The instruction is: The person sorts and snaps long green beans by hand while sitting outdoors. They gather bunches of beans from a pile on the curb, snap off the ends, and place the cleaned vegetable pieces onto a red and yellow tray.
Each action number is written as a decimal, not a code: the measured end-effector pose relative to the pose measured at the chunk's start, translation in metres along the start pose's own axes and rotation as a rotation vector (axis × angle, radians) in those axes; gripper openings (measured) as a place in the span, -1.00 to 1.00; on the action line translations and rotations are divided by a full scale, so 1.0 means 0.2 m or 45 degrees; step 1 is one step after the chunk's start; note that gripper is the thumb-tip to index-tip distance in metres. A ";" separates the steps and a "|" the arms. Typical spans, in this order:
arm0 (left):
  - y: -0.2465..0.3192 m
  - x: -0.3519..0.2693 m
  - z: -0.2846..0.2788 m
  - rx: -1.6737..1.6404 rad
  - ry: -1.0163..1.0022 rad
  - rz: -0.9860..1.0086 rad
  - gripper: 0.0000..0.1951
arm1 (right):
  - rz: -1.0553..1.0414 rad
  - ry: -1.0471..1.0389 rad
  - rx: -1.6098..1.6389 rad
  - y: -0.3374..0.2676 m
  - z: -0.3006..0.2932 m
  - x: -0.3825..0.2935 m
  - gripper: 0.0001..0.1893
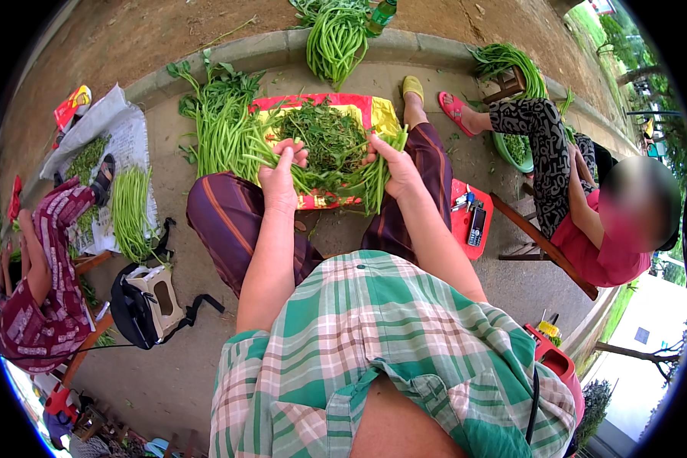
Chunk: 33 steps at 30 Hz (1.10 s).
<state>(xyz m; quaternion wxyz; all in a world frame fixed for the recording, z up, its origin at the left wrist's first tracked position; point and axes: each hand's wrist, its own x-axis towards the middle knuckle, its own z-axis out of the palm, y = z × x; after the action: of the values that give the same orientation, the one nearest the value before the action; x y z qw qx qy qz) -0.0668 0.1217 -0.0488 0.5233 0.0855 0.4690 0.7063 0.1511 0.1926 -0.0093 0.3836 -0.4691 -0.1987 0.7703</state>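
Observation:
My left hand (280, 174) grips a few green stems near their cut ends, above the left side of a red and yellow printed sheet (385, 114). My right hand (394, 166) is closed around a bunch of leafy green stems (372, 186) at the sheet's right side. Between and beyond the hands, a heap of dark green leaves and trimmings (323, 134) lies on the sheet. A large pile of long green stems (220, 129) lies just left of the sheet, partly behind my left hand. Some leafy pieces hang between both hands.
Beyond the sheet, a stem bundle (336, 48) leans over the kerb (269, 50) beside a green bottle (381, 17). A red stool (476, 243) at right holds a phone and keys. People sit on both sides. A black bag (134, 315) stands at lower left.

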 end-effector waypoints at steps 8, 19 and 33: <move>0.01 0.00 -0.01 0.233 0.095 0.085 -0.81 | -0.205 0.071 -0.046 -0.09 -0.04 -0.03 -0.75; 0.00 -0.16 0.11 0.487 -0.257 -0.008 -0.82 | -0.096 -0.118 -0.425 -0.02 0.04 -0.10 -0.77; 0.02 -0.17 0.10 1.270 -0.605 0.457 -0.76 | -0.084 -0.250 -1.283 0.03 0.07 -0.09 -0.74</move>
<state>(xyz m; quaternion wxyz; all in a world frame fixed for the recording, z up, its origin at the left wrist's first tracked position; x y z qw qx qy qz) -0.0428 0.1059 -0.0228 0.3825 0.5562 0.5930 0.4389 0.1410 0.1757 0.0031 0.1135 -0.5146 -0.5948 0.6070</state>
